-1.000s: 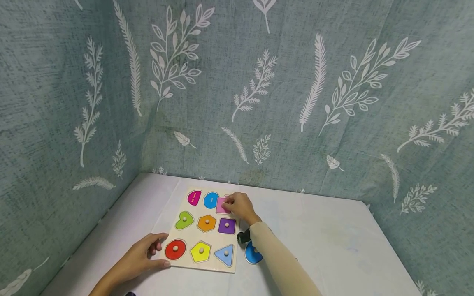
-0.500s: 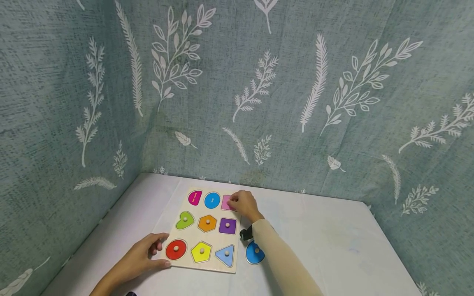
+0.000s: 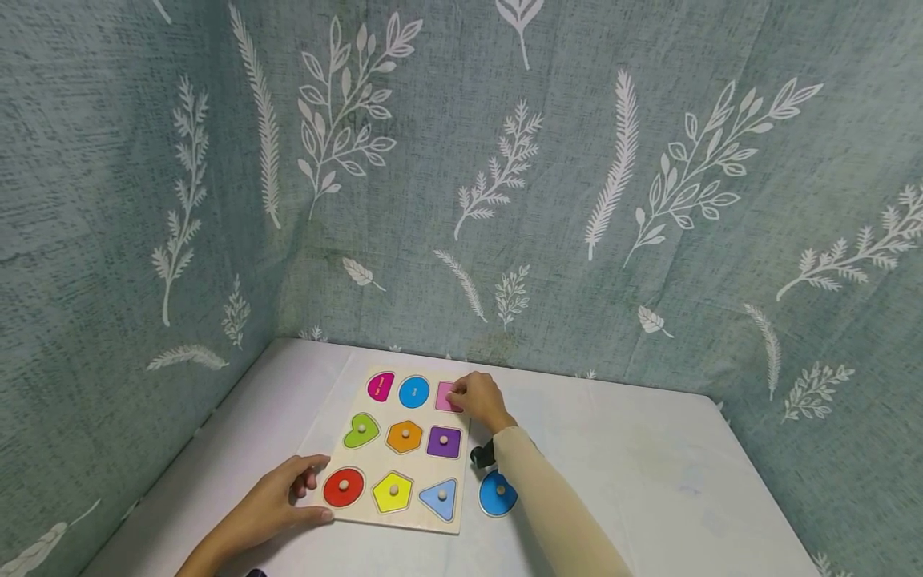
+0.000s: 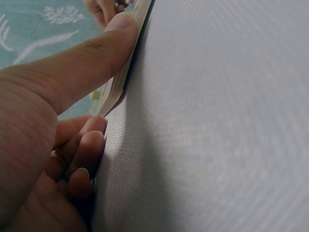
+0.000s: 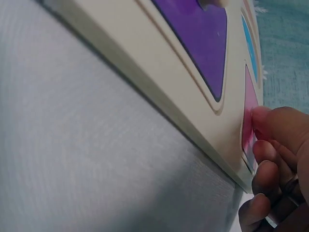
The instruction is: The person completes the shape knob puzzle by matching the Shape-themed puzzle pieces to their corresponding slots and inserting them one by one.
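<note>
A wooden peg puzzle board (image 3: pixel 411 519) lies on the white table, its rows of coloured shapes facing up. At its far right corner my right hand (image 3: pixel 481 399) pinches a pink square puzzle piece (image 3: pixel 445 395), which sits at its matching recess. In the right wrist view, the thumb and fingertips meet at the pink piece (image 5: pixel 248 113), whose knob is hidden. My left hand (image 3: pixel 270 498) holds the board's near left corner, thumb against the front edge and fingers at the left side. The left wrist view shows the thumb (image 4: pixel 116 38) pressing the board's edge.
A blue round piece (image 3: pixel 497 493) with a knob lies right of the board, partly behind the right sleeve (image 3: pixel 551 501). A purple square (image 3: pixel 443 441) and an orange hexagon (image 3: pixel 405 437) sit in the board. Leaf-patterned cloth (image 3: pixel 461 176) hangs behind the table.
The right hand has moved the pink square slightly right, from overlapping the blue circle's side into line with the corner recess. The left hand stays at the board's corner.
</note>
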Motion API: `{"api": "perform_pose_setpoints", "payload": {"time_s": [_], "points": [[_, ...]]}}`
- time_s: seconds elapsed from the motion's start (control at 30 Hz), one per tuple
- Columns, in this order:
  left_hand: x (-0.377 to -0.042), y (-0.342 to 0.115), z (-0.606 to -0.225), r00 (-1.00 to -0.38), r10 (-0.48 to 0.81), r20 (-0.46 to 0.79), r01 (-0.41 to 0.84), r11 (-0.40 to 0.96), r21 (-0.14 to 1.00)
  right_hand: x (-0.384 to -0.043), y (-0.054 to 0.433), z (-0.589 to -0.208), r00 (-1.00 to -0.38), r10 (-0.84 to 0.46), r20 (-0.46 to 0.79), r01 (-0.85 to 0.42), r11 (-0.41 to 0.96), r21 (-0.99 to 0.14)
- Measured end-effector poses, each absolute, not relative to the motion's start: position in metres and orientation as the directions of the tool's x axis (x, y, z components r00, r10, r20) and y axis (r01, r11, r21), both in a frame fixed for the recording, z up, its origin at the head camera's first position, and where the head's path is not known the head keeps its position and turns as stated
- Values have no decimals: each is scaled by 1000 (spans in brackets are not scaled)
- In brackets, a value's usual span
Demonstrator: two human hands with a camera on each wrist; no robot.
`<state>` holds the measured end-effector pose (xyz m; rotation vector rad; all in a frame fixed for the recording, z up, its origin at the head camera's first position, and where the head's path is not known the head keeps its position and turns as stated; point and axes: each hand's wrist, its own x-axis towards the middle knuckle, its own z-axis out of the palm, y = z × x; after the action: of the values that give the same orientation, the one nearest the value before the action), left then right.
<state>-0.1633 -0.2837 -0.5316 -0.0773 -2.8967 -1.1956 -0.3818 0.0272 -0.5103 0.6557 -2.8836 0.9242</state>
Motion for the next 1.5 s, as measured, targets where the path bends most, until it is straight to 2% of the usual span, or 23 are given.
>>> {"api": "perform_pose_setpoints", "payload": {"time_s": [0.37,0.53,0.77,1.03,1.27,1.5], "points": [[-167,-280,-529,-999,31,7,27,710,704,-379,49,-504,-895,-412,171,-431,702,-567],[-167,-281,-529,-999,43,25,48,711,702,-372,69,-499,-862,-451,231,-498,665,-557],[-168,-281,-529,-1000,18,0,13,719,695,-351,97,-495,-835,-470,286,-546,639,-542],[-163,-285,-533,-998,42,39,58,723,688,-320,129,-503,-823,-503,265,-558,625,-546],[-163,-283,-531,-999,26,26,37,722,691,-296,149,-511,-830,-502,243,-544,633,-551],[-164,-281,-531,-999,40,26,46,714,698,-274,160,-515,-834,-517,190,-515,607,-605]]}}
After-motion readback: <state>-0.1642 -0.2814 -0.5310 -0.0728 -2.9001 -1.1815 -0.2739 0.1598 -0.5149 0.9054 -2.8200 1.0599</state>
